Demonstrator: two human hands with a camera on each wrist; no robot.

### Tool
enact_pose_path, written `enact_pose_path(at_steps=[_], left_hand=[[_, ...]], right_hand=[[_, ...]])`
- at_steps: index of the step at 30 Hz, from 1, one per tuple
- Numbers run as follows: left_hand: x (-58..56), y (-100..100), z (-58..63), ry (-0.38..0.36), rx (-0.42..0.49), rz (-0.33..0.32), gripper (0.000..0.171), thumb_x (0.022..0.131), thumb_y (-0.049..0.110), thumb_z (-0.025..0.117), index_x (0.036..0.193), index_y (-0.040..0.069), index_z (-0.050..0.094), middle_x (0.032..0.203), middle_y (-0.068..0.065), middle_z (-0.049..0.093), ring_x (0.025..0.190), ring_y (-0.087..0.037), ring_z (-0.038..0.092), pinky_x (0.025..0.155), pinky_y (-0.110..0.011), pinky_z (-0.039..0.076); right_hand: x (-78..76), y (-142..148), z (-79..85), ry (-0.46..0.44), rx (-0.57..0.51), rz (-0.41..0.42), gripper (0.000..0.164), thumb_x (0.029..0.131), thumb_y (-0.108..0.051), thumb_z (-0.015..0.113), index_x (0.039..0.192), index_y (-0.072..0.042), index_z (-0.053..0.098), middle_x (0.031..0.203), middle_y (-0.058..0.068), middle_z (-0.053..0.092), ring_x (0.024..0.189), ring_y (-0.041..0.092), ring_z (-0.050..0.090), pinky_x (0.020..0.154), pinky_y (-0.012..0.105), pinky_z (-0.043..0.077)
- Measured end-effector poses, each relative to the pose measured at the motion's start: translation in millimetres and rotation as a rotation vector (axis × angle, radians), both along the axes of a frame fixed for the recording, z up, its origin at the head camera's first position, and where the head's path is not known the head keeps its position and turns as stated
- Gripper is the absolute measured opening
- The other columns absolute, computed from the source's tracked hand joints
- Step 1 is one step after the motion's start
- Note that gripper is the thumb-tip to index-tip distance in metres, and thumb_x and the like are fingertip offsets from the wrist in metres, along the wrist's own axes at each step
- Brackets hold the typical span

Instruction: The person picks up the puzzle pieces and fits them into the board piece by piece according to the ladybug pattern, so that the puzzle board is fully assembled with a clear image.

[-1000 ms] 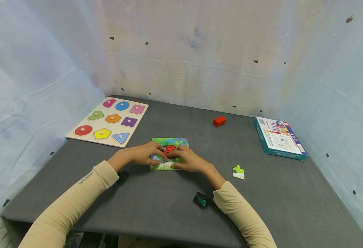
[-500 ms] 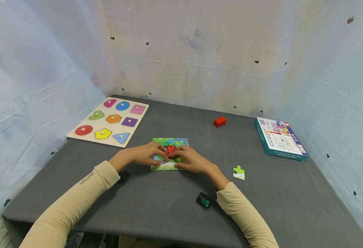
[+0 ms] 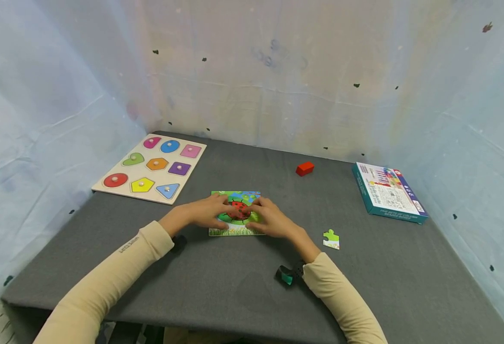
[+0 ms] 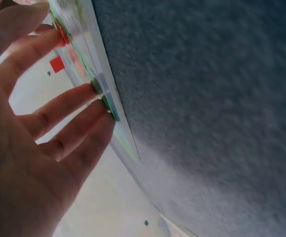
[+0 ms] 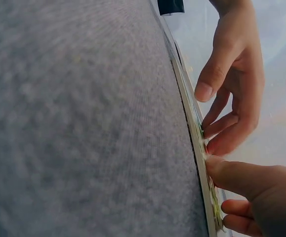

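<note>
A ladybug jigsaw puzzle (image 3: 236, 232) lies flat on the dark grey table. Its red ladybug picture shows between my two hands. My left hand (image 3: 205, 213) reaches over the left side, and in the left wrist view its extended fingers (image 4: 86, 121) touch the puzzle surface. Over the right side lies my right hand (image 3: 273, 220), with its fingers loosely bent. In the right wrist view, the right thumb (image 5: 224, 173) touches the board near its edge. Neither hand grips anything. A loose green-and-white jigsaw piece (image 3: 331, 239) rests to the right of the puzzle.
At the back left lies a wooden shape board (image 3: 148, 169) with knobbed coloured shapes. A small red block (image 3: 305, 168) sits toward the back. A teal-sided box (image 3: 389, 192) occupies the right side. Pale sheeting (image 3: 252, 86) hangs behind and beside the table.
Both hands have drawn slightly apart over the puzzle, uncovering more of the ladybug. The puzzle and the loose piece have stayed put.
</note>
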State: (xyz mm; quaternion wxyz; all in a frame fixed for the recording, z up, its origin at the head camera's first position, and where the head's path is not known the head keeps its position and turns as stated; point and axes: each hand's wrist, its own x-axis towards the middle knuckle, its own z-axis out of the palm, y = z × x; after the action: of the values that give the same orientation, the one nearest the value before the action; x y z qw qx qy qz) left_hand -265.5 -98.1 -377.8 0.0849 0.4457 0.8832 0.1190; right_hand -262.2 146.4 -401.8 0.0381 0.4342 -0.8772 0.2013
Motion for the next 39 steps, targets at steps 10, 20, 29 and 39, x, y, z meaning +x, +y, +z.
enact_pose_path(at_steps=[10,20,29,39], left_hand=[[2.7,15,2.6,0.061,-0.174,0.166,0.077,0.083,0.056,0.060,0.144,0.014,0.037,0.119,-0.013,0.044,0.098,-0.025,0.042,0.078,-0.040,0.044],[0.1,27,2.3,0.069,-0.259,0.221,0.082,0.082,0.063,0.056,0.143,0.011,0.038,0.139,-0.021,0.041,0.120,-0.034,0.039,0.095,-0.047,0.039],[-0.1,33,1.7,0.098,-0.292,0.243,0.082,0.080,0.063,0.058,0.141,0.011,0.042,0.128,-0.019,0.050,0.106,-0.029,0.043,0.086,-0.043,0.044],[1.8,31,1.2,0.073,-0.243,0.269,0.082,0.079,0.061,0.061,0.142,0.012,0.041,0.135,-0.020,0.044,0.116,-0.033,0.040,0.091,-0.046,0.042]], right_hand=[[-1.5,-2,-2.1,-0.019,-0.002,-0.020,0.038,0.085,-0.025,0.070,0.117,-0.006,0.063,0.108,0.010,0.056,0.095,0.020,0.048,0.082,0.036,0.039],[0.1,-2,-0.4,-0.041,-0.004,-0.013,0.037,0.085,-0.024,0.069,0.116,-0.005,0.063,0.107,0.011,0.056,0.093,0.021,0.049,0.080,0.034,0.039],[1.7,5,1.3,-0.077,-0.025,0.042,0.038,0.088,-0.023,0.066,0.120,-0.003,0.060,0.109,0.012,0.055,0.097,0.024,0.049,0.083,0.037,0.039],[10.7,36,8.2,-0.065,-0.092,0.007,0.039,0.087,-0.018,0.067,0.121,-0.001,0.059,0.117,0.014,0.052,0.110,0.026,0.047,0.092,0.045,0.039]])
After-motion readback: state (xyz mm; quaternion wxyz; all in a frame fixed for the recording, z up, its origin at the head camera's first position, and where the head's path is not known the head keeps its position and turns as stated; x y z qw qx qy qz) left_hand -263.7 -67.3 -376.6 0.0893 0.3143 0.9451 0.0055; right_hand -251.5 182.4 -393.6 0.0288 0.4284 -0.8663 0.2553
